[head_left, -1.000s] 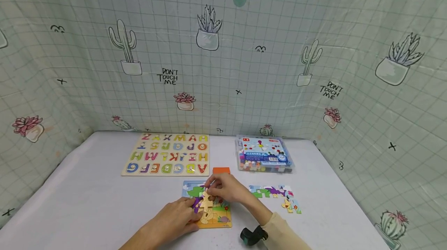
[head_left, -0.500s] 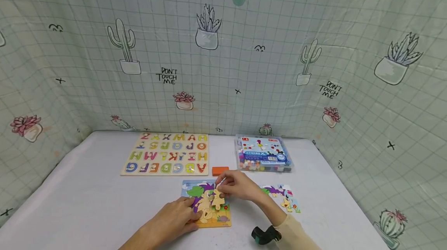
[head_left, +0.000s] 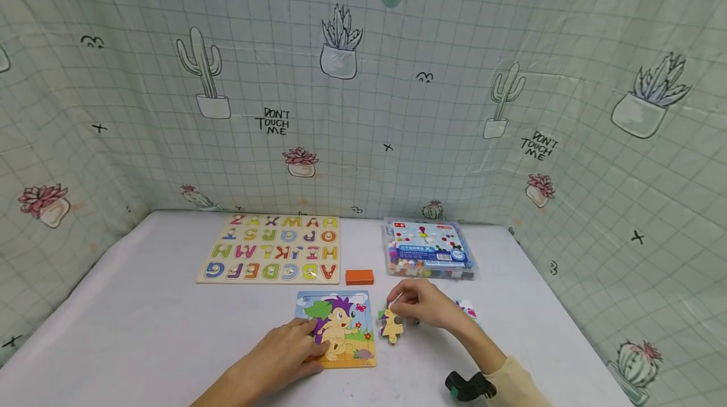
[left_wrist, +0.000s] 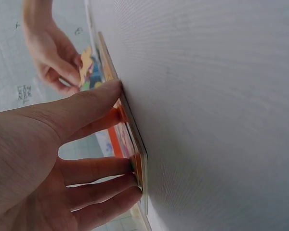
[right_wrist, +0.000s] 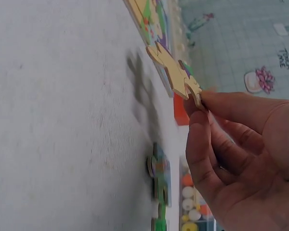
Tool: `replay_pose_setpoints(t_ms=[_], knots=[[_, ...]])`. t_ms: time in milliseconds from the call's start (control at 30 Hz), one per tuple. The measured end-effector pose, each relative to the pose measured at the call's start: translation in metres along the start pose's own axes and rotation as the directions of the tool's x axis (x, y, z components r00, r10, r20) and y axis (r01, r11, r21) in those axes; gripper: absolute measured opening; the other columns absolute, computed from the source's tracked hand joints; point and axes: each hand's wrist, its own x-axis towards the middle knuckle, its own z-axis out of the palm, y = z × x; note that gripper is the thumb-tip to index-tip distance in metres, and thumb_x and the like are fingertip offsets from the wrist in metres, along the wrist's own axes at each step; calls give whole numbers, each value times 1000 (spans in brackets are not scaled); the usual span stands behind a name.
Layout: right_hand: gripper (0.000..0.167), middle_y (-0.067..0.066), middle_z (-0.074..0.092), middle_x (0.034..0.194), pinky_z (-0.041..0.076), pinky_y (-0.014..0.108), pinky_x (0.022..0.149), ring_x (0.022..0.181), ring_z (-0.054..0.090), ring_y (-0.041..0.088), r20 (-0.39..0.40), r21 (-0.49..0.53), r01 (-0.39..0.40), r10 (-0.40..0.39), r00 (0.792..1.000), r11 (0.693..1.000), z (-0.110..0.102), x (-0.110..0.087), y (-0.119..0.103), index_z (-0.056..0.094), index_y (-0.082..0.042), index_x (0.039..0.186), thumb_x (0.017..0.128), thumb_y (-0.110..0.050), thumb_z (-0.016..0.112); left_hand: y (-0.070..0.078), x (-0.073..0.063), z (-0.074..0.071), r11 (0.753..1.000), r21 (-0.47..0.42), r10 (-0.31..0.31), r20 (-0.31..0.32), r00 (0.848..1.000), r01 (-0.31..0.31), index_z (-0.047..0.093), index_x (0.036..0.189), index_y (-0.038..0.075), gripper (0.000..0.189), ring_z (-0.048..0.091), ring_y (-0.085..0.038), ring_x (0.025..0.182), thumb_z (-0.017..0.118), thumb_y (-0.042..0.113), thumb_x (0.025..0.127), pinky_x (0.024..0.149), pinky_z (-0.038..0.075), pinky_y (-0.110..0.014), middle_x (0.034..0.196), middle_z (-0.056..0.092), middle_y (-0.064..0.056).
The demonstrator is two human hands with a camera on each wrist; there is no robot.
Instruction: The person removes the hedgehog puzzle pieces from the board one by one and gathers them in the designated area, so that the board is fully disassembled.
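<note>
Puzzle board (head_left: 342, 331) on the table (head_left: 142, 318), letter board (head_left: 259, 245) behind left, case (head_left: 430, 246) behind right.

In the head view, the left hand (head_left: 286, 347) covers the lower left part of the puzzle board (head_left: 345, 331). The right hand (head_left: 423, 304) covers the upper end of the puzzle piece (head_left: 391, 329) and, with the forearm (head_left: 477, 345), most of the loose pieces (head_left: 466, 307). Small print on the plastic box (head_left: 430, 246) is illegible. The lower edge cuts off the sleeve (head_left: 515, 387). In the right wrist view, the top edge truncates the board.
</note>
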Motion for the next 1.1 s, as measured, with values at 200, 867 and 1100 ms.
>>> replay_pose_setpoints(t_ms=[200, 867, 1100], knots=[[16, 13, 73, 89, 53, 25, 65, 76, 65, 13, 14, -10, -33, 34, 999, 999, -19, -16, 14, 67, -1, 104, 94, -14, 65, 0, 0, 0, 1000, 5, 2, -9, 1000, -2, 75, 115, 26, 32, 60, -32, 115, 73, 39, 86, 95, 52, -48, 129, 65, -16], [22, 12, 71, 91, 53, 24, 60, 70, 61, 7, 26, -43, -89, 90, 996, 995, -54, -59, 54, 67, 2, 108, 97, -17, 62, 2, 1, -1, 1000, -1, -22, 17, 1000, 22, 74, 116, 27, 33, 59, -32, 116, 72, 40, 86, 95, 52, -49, 130, 64, -16], [23, 13, 69, 87, 53, 24, 59, 69, 59, 5, 4, -11, -52, 52, 999, 999, -58, -67, 59, 66, 6, 106, 95, -13, 63, 2, 0, -2, 1000, -2, -21, 15, 1000, 21, 74, 117, 27, 33, 59, -32, 115, 72, 40, 86, 94, 52, -49, 129, 64, -15]])
